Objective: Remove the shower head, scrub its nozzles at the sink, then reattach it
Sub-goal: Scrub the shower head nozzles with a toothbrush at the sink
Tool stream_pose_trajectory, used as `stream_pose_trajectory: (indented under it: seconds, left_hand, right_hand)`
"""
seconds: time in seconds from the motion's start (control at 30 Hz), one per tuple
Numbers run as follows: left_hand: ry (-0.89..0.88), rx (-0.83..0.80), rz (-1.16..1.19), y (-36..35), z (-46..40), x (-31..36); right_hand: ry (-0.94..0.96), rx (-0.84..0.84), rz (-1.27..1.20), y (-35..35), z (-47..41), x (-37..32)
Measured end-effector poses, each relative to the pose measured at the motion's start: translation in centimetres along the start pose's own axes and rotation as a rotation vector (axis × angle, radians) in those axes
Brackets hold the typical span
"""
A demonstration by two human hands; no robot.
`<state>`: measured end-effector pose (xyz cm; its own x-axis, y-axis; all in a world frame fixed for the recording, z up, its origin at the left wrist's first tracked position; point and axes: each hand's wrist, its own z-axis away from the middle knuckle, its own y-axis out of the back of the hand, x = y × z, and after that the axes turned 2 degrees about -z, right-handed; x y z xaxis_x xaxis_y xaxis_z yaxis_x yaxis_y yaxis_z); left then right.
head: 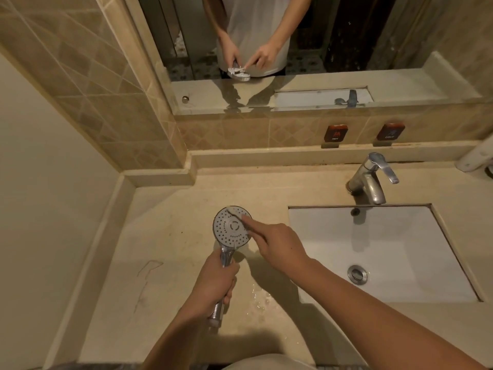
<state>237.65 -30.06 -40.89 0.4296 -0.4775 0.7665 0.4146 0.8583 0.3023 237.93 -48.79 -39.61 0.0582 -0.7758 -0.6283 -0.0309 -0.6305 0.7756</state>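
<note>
The counter (170, 263) ran wide and pale under the mirror (266, 49), with the white sink (386, 249) set into its right part and the tap (370, 177) standing behind the sink. A patch of water (260, 295) lay on the counter just left of the sink.

The shower head (231, 227) was held above the counter, left of the sink and not over it, with its round nozzle face turned up toward the camera. It looked like a rigid piece with a shiny chrome-like handle, probably light enough for one hand. Wet, that smooth handle would likely be slippery, so the sensible hold was a full wrap around the handle, low enough to leave the face free. The nozzle face seemed hard enough for brushing, though I would judge the small nozzles better suited to moderate pressure than to force.

The left hand (216, 279) gripped the handle that way, fingers curled right round it, with the end of the handle showing below the fist.

The right hand (277, 244) came in from the sink side, its fingers closed on a small pale brush (236, 211), with the forefinger stretched along it. Most of the brush shaft was hidden by the hand. Its bristle end lay against the upper edge of the nozzle face.
</note>
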Motion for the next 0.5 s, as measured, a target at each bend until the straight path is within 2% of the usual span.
stream_pose_trajectory:
  seconds: [0.1,0.27,0.4,0.5]
  left_hand:
    - [0.004,0.023,0.026,0.0,0.1,0.2]
    - [0.003,0.014,-0.03,0.2,0.3,0.2]
    - [-0.014,-0.002,-0.03,0.1,0.5,0.2]
    - [-0.016,0.006,-0.059,0.1,0.4,0.2]
  right_hand:
    - [0.131,-0.113,0.076,-0.2,0.9,-1.2]
    - [0.014,0.018,0.026,0.0,0.2,-0.4]
    - [0.165,-0.153,0.139,-0.9,1.3,-2.0]
    - [0.023,-0.023,0.095,-0.1,0.0,-1.1]
